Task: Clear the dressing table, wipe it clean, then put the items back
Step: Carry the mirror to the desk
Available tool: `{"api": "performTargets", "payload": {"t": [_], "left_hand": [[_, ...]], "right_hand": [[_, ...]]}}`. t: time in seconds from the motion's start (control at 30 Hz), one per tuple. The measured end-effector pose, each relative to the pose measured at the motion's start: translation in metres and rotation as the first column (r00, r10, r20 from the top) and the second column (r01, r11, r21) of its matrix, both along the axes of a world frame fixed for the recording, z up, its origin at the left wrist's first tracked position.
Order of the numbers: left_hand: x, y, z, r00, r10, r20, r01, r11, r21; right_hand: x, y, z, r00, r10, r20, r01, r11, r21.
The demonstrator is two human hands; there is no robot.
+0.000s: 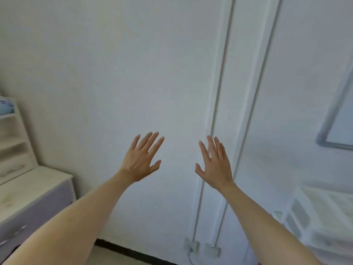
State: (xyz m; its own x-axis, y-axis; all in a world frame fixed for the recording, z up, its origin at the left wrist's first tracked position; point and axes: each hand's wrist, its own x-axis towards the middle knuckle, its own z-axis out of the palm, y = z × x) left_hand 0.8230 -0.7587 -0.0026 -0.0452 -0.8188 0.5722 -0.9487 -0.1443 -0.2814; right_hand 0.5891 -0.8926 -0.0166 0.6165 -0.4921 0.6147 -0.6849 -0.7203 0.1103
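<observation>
My left hand [140,159] and my right hand [214,163] are both stretched out in front of me toward a white wall, backs up, fingers spread, holding nothing. The dressing table [36,188] stands at the far left: a pale top with a purple drawer front below it and a shelf unit rising at its back. The part of its top that shows carries no items. My left hand is well to the right of it and above it.
Two white pipes [219,111] run down the wall to sockets [193,245] near the floor. A white plastic drawer unit [321,217] stands at the lower right. A grey-framed board [336,119] hangs at the right edge.
</observation>
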Motion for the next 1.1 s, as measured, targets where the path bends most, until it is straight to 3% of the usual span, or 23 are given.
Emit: {"api": "performTargets", "payload": {"t": [0.27, 0.53, 0.8, 1.0, 1.1], "left_hand": [[0.130, 0.212, 0.008, 0.890, 0.455, -0.015, -0.455, 0.890, 0.001], [0.191, 0.391, -0.021, 0.590, 0.805, -0.069, -0.802, 0.594, 0.065], [0.257, 0.497, -0.047, 0.271, 0.935, -0.227, -0.953, 0.294, 0.071], [0.307, 0.533, -0.070, 0.042, 0.942, -0.333, -0.993, 0.076, 0.090], [0.332, 0.542, -0.088, -0.032, 0.933, -0.359, -0.991, 0.017, 0.132]], "right_hand": [[0.212, 0.125, 0.011, 0.919, 0.394, -0.005, -0.394, 0.919, -0.008], [0.376, 0.295, -0.009, 0.730, 0.683, 0.002, -0.679, 0.725, 0.110], [0.516, 0.418, -0.029, 0.516, 0.857, -0.006, -0.845, 0.510, 0.160], [0.604, 0.463, -0.060, 0.371, 0.927, -0.058, -0.905, 0.375, 0.202], [0.642, 0.476, -0.076, 0.321, 0.945, -0.062, -0.910, 0.326, 0.254]]}}
